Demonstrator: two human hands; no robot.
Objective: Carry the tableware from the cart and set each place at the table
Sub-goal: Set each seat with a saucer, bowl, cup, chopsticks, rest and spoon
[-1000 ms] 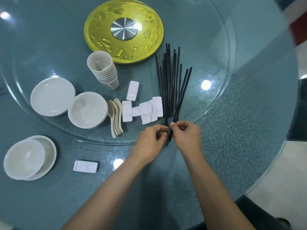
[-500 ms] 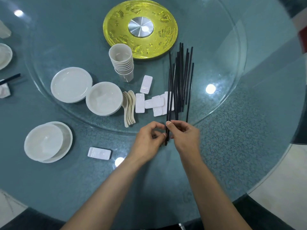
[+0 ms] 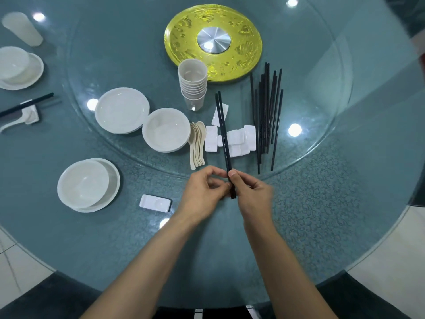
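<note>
While our left hand (image 3: 204,192) and right hand (image 3: 253,194) both pinch the near end of a chopstick pair (image 3: 222,132), it points toward the gold disc (image 3: 243,65) from our side; spare chopsticks (image 3: 265,111) lie by the disc's near right edge.

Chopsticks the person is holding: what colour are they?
The chopsticks are plain black, with no pattern visible; the head view shows them best.

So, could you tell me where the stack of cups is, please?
In the head view, the stack of cups stands on the glass turntable, by the yellow hub's near-left edge, behind the spoons.
</note>
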